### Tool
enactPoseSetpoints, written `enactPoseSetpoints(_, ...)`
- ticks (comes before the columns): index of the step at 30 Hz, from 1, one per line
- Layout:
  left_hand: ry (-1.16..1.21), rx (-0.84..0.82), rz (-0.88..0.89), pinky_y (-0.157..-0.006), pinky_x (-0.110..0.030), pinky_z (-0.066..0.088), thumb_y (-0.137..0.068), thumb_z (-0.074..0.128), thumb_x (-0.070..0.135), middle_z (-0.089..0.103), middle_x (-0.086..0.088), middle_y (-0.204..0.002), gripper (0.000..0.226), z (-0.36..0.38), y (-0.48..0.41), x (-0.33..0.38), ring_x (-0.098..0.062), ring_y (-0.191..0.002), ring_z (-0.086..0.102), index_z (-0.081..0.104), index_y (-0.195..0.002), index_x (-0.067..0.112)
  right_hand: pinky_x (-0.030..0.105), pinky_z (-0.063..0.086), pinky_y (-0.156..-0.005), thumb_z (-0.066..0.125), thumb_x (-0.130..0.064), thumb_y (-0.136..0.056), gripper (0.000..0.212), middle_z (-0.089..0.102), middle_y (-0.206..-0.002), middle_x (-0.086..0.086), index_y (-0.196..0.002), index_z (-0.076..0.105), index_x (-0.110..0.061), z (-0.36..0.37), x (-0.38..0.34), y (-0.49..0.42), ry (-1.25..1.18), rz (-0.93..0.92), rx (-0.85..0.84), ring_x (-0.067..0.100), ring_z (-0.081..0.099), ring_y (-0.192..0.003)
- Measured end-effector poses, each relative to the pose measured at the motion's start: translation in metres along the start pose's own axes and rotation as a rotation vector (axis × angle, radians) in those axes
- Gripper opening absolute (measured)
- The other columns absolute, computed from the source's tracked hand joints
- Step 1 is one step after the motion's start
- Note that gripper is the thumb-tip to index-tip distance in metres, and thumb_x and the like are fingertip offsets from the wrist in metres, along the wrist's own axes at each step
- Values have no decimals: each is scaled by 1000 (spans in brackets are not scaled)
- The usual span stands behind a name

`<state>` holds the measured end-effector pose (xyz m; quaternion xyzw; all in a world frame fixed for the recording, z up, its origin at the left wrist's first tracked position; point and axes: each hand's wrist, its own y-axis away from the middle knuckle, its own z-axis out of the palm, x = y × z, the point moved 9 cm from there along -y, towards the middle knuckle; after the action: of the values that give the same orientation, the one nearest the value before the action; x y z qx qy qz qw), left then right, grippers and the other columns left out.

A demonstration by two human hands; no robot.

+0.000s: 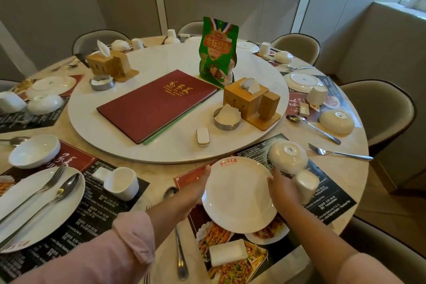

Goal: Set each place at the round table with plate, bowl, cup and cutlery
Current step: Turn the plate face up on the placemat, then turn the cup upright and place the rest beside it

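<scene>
A white plate (238, 193) with a red logo on its far rim is over the printed placemat (327, 205) at the near place. My left hand (192, 193) grips its left rim and my right hand (280, 185) grips its right rim. An upturned white bowl (288, 157) sits just beyond the plate on the right. An upturned white cup (305, 185) stands beside my right hand. A spoon (179, 237) lies left of the plate, partly under my left arm. A white wrapped napkin packet (228, 252) lies on the mat in front of the plate.
A white turntable (161, 152) carries a red menu (156, 105), a green bag (217, 53), wooden tissue boxes and metal ashtrays. The place to the left has a plate (27, 221) with fork and spoon, a bowl (34, 151) and a cup (121, 183). A fork (338, 152) lies right.
</scene>
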<state>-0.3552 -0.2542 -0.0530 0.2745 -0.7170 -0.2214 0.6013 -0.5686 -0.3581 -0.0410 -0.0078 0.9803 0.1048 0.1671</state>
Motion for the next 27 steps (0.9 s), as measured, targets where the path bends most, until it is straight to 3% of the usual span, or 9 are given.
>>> enactPoseSetpoints(2, -17, -1, -7, -117, -45, 18, -88, 18, 71, 42, -8, -146, 74, -1, -1, -2, -31, -135, 36, 43, -138, 23, 20, 34, -47, 33, -26, -101, 34, 49, -76, -6, -132, 39, -14, 6, 2, -2, 38, -3, -9, 5, 46, -63)
enactPoseSetpoints(5, -51, 17, -12, -117, -45, 21, -85, 21, 74, 46, -8, -144, 76, -3, -3, -5, -28, -134, 38, 49, -134, 23, 21, 34, -45, 30, -25, -102, 31, 47, -70, -5, -129, 39, -14, 11, 3, -2, 96, -27, -16, 5, 45, -58)
enactPoseSetpoints(8, -75, 8, -19, -116, -46, 22, -83, 24, 75, 42, -6, -147, 77, -1, 0, -6, -29, -136, 36, 44, -137, 25, 25, 49, -61, 34, -20, -100, 28, 60, -99, 3, -127, 42, -12, 8, -3, 0, 202, -91, -16, 13, 59, -77)
enactPoseSetpoints(10, -96, 5, -19, -115, -46, 25, -85, 29, 72, 39, -6, -149, 75, 0, 3, -4, -30, -136, 35, 40, -141, 23, 29, 53, -71, 37, -15, -99, 30, 52, -123, 9, -127, 42, -9, 7, -6, 1, 266, -139, -30, 19, 61, -92)
enactPoseSetpoints(13, -160, 39, -13, -114, -45, 26, -83, 38, 72, 35, -4, -151, 81, 1, 8, -4, -27, -138, 33, 36, -144, 19, 25, 52, -64, 40, -22, -98, 31, 44, -128, 5, -126, 48, -12, 3, -8, 5, 318, -203, -8, 14, 57, -88)
enactPoseSetpoints(16, -263, 80, 65, -111, -38, 27, -87, 44, 63, 26, -5, -155, 79, 7, 15, 0, -24, -140, 29, 28, -147, 15, 25, 50, -76, 40, -31, -98, 33, 43, -129, 0, -125, 53, -18, -4, -9, 20, 270, -265, 31, 14, 50, -105)
enactPoseSetpoints(19, -471, 137, 222, -96, -27, 35, -90, 51, 51, 32, -2, -149, 64, 17, 35, 16, -19, -131, 38, 35, -142, 18, 32, 43, -91, 44, -33, -96, 35, 40, -137, -5, -129, 51, -25, -25, -6, 36, 195, -314, 125, 15, 40, -121)
enactPoseSetpoints(23, -913, 78, 356, -80, -24, 47, -80, 68, 43, 59, 3, -117, 43, 46, 57, 14, -10, -97, 55, 57, -114, 20, 43, 32, -107, 55, -35, -89, 48, 34, -146, 3, -135, 45, -24, -67, 18, 33, 168, -243, 268, 25, 29, -134)
enactPoseSetpoints(27, -1158, 41, 315, -79, -29, 46, -75, 73, 41, 59, 0, -112, 46, 73, 62, -11, -18, -99, 56, 55, -111, 18, 41, 45, -96, 69, -44, -78, 76, 40, -139, 10, -140, 33, -19, -71, 52, 6, 238, -63, 64, 30, 42, -123)
